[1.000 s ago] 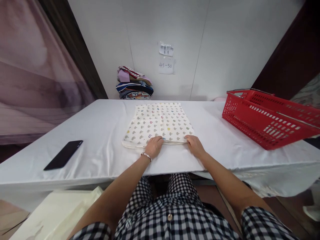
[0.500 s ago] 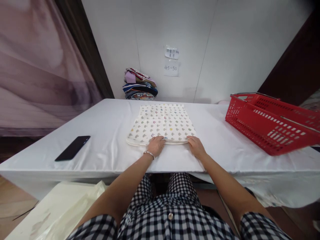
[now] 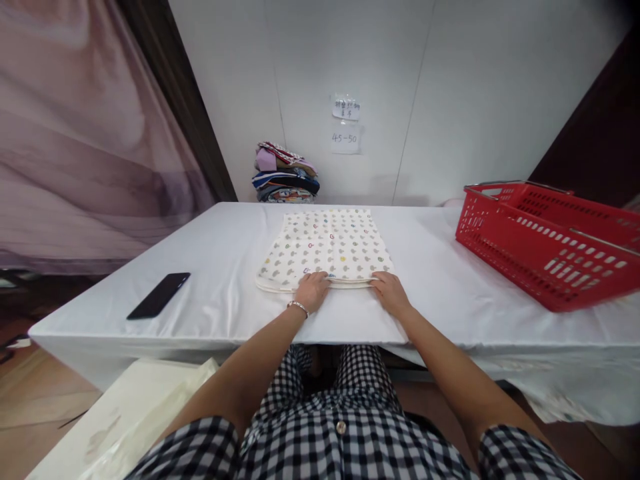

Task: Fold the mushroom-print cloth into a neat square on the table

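A folded white cloth [image 3: 327, 243] with a small grey, red and yellow print lies flat in front of me, its layers showing along the near edge. My left hand [image 3: 313, 291] grips that edge left of its middle, thumb on top and fingers bent over the rim. Near the cloth's right corner, my right hand [image 3: 389, 291] pinches the same edge. The undersides of both hands' fingers are hidden. What kind of cloth item it is does not show.
A white-covered table [image 3: 215, 267] carries a black phone [image 3: 159, 295] at the left and a red plastic basket [image 3: 545, 247] at the right. Behind the far edge rises a stack of folded clothes [image 3: 286, 175], against a wall with paper signs [image 3: 346, 139].
The view has shifted slightly, so the phone, clothes stack and basket appear a little further right. Both hands keep their hold on the cloth's near edge, the right one marginally closer to the left.
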Motion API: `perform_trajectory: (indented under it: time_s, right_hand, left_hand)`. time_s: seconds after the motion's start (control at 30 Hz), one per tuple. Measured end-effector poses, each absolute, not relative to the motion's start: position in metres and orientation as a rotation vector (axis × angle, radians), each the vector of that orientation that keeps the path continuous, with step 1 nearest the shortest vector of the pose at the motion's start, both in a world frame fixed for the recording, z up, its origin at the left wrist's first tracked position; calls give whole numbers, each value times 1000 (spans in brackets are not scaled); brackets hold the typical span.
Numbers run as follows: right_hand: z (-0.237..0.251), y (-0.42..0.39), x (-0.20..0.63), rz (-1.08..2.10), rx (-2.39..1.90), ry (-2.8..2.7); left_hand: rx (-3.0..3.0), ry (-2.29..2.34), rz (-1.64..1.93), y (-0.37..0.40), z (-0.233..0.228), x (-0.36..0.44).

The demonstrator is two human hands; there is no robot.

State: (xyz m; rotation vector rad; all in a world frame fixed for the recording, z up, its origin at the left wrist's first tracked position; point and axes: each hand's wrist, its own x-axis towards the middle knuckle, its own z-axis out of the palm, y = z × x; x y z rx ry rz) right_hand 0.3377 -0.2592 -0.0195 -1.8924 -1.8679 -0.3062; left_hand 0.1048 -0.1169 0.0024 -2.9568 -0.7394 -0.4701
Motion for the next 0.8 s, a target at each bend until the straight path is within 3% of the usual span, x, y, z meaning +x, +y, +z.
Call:
perform_trajectory:
  time_s: [0.33, 0.8]
  right_hand:
    - [-22, -262, 338, -380, -1674, -1816]
    - [-14, -263, 333, -338, -1738, -1771]
  left_hand:
    - [-2990, -584, -623, -113, -5, 100]
    - [-2999, -486, -685, -111, -2, 113]
